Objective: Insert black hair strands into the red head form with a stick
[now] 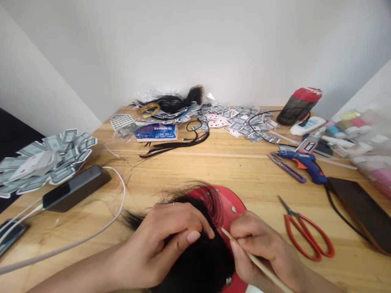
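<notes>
Black hair (195, 264) covers much of a red form (235, 199) with pale pin heads along it, at the front of the table. My left hand (165, 236) rests over the hair, fingers curled and closed on strands, with the thumb near the bent index finger. A bunch of hair sticks out to its left. My right hand (259, 244) grips a wooden-handled needle (255, 260) like a pen. Its tip points left at the hair's edge, close to my left fingertips, where loose strands loop over the red surface. The tip's fine end is too small to make out.
Red-handled scissors (308, 234), purple snips (288, 169), a blue glue gun (305, 162) and a dark phone (357, 211) lie right. A black power bank (76, 187) with a white cable (120, 203) sits left. Scattered cards (241, 120) and a blue box (156, 132) are behind.
</notes>
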`<state>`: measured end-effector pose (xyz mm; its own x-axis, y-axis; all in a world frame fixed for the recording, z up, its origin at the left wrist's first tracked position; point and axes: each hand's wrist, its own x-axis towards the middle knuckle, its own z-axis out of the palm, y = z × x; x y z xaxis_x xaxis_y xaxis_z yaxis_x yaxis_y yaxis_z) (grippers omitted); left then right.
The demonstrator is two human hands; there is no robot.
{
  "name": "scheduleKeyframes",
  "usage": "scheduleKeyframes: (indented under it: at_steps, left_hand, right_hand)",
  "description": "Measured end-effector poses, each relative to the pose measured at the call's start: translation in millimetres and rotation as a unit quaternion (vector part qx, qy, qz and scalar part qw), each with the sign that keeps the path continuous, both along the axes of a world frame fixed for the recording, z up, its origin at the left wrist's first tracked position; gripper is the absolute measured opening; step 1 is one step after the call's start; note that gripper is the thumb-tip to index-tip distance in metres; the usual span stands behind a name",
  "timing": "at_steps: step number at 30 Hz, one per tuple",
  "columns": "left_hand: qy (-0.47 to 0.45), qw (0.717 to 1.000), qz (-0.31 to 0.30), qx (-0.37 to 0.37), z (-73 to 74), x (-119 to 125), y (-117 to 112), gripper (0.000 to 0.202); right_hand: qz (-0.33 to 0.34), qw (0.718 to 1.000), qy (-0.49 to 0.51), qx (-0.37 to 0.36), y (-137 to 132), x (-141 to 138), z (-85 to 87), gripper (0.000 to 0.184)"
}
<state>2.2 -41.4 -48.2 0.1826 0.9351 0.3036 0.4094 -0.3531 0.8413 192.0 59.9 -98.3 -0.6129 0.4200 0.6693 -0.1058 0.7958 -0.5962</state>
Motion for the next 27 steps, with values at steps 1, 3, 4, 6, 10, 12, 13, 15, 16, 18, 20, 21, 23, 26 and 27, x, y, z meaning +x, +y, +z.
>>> scheduleKeyframes:
  at_steps: [1, 3, 4, 6, 10, 12, 13, 15, 16, 18, 20, 21, 23, 26, 27]
  left_hand:
    - [0.000, 1.000, 0.000, 0.000, -0.2, 0.0, -0.3, 0.020]
    - [-0.007, 1.000, 0.004, -0.003, -0.8, 0.0, -0.3, 0.020]
    - [-0.015, 1.000, 0.005, -0.007, -1.1, -0.1, -0.1, 0.019]
    - [-0.041, 0.999, 0.010, -0.025, -2.1, -0.4, 0.2, 0.019]
    - [-0.115, 0.988, 0.027, -0.098, -4.7, -1.3, -0.6, 0.020]
    - [-0.156, 0.979, 0.037, -0.128, -5.4, -1.7, -1.4, 0.021]
    - [-0.174, 0.974, 0.042, -0.139, -5.5, -1.9, -1.7, 0.023]
    - [-0.198, 0.966, 0.053, -0.159, -5.0, -2.3, -1.7, 0.024]
    - [-0.203, 0.963, 0.059, -0.168, -4.6, -2.4, -1.4, 0.025]
    - [-0.207, 0.959, 0.070, -0.180, -4.0, -2.6, -0.6, 0.024]
    - [-0.211, 0.958, 0.075, -0.180, -4.0, -2.5, 0.2, 0.024]
    - [-0.211, 0.958, 0.075, -0.177, -4.2, -2.5, 0.4, 0.024]
    - [-0.213, 0.959, 0.076, -0.172, -5.2, -2.9, 0.3, 0.025]
    - [-0.235, 0.951, 0.081, -0.185, -7.8, -4.2, -0.5, 0.025]
    - [-0.249, 0.945, 0.081, -0.194, -8.8, -4.7, -0.7, 0.025]
  right_hand:
    - [0.011, 1.000, -0.007, -0.012, -0.3, 1.2, 2.1, 0.031]
    - [0.025, 0.998, -0.007, -0.062, -1.8, 4.4, 6.7, 0.028]
    - [0.023, 0.995, 0.003, -0.099, -3.0, 6.0, 8.4, 0.028]
    - [0.011, 0.984, 0.038, -0.176, -5.9, 7.8, 9.6, 0.030]
    - [0.021, 0.960, 0.062, -0.271, -8.6, 5.5, 5.5, 0.022]
    - [0.029, 0.956, 0.059, -0.284, -8.0, 3.4, 4.1, 0.020]
    - [0.029, 0.957, 0.061, -0.281, -7.6, 2.7, 4.1, 0.019]
    - [0.022, 0.961, 0.062, -0.269, -7.1, 2.3, 5.3, 0.018]
    - [0.018, 0.963, 0.060, -0.262, -7.1, 2.6, 6.2, 0.018]
    - [0.016, 0.967, 0.048, -0.249, -7.3, 3.6, 8.0, 0.019]
    - [0.018, 0.971, 0.040, -0.235, -7.5, 4.8, 8.7, 0.021]
    - [0.016, 0.974, 0.036, -0.225, -7.6, 5.3, 8.7, 0.021]
    - [0.007, 0.978, 0.032, -0.207, -7.8, 5.5, 8.1, 0.022]
    - [-0.007, 0.980, 0.026, -0.197, -8.1, 4.5, 7.8, 0.022]
    - [-0.012, 0.980, 0.027, -0.195, -8.0, 4.0, 8.1, 0.021]
